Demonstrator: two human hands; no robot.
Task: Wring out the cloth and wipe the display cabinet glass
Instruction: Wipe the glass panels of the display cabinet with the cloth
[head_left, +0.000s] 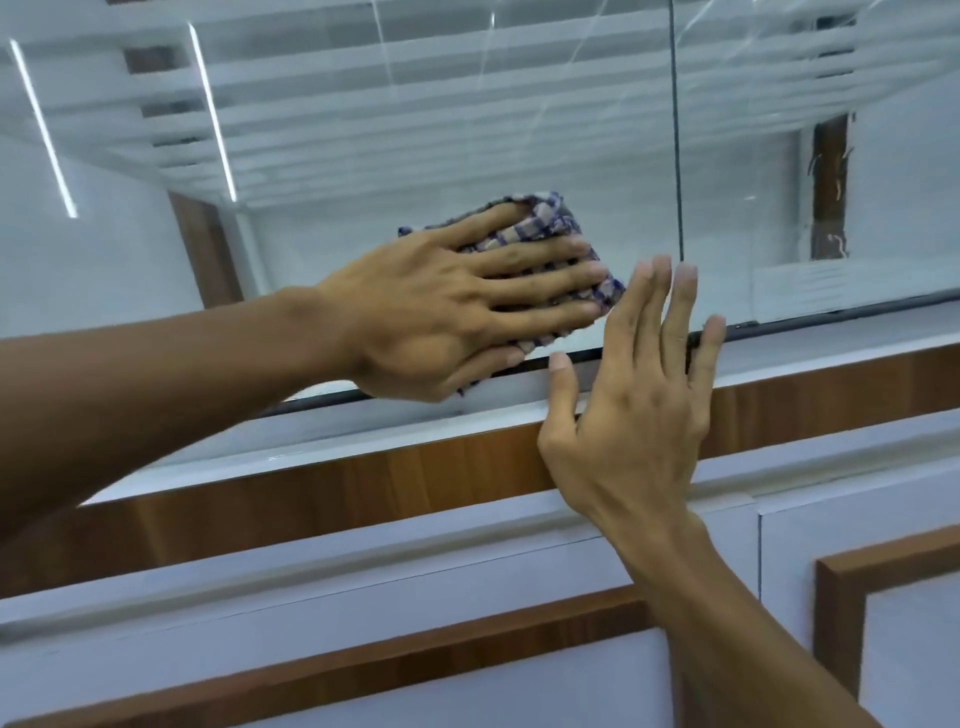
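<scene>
Wiping underway: left hand (457, 306), fingers spread flat, presses cloth (545, 221) on glass (415, 130) just beside right hand (634, 405), braced open-fingered across frame (831, 340); wringing judged done, pane above both hands probably still unwiped.

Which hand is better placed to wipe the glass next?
Left. The left hand lies flat on the checked cloth, pressing it to the glass near the bottom edge. The right hand is bare, flat against the glass and lower frame beside the cloth, probably just bracing.
</scene>
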